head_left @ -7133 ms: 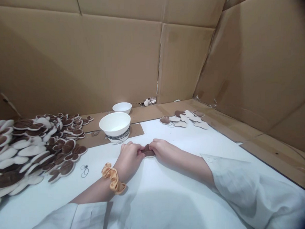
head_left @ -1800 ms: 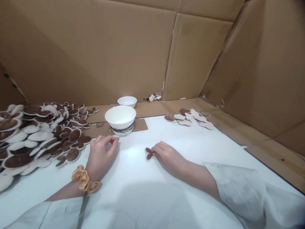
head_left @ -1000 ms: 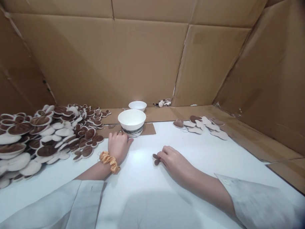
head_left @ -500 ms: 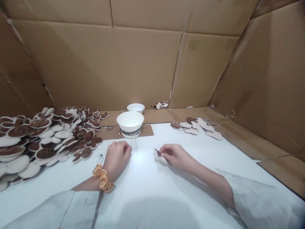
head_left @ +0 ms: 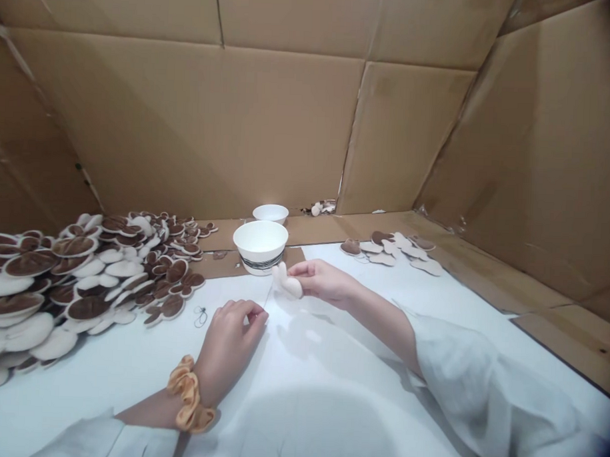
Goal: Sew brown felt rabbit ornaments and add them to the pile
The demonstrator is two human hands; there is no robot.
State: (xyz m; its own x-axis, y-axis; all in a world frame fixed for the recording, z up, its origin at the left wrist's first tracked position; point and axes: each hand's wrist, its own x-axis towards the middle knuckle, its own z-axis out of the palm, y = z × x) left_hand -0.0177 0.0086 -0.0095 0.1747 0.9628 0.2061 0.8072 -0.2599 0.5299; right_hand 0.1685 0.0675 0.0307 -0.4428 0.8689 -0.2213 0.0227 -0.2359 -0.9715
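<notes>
A small white padded felt piece (head_left: 288,284) is pinched between the thumb and fingers of my right hand (head_left: 326,282), raised over the white table just in front of a white bowl. My left hand (head_left: 236,329) rests lower and to the left, its thumb and index finger pressed together on a thin dark thread (head_left: 268,297), which is faint against the table. An orange scrunchie (head_left: 189,394) circles my left wrist. Left of that hand lies a small tangle of black thread (head_left: 200,317).
A large pile of brown and white padded pieces (head_left: 89,307) covers the left side. Black cord wraps the front white bowl (head_left: 260,239); another bowl (head_left: 270,213) stands behind it. Flat pieces (head_left: 382,258) lie at the back right. Cardboard walls (head_left: 288,134) enclose the table.
My right hand has moved left and up, and the piece in it now shows its white side. My left hand has shifted slightly down and toward me.
</notes>
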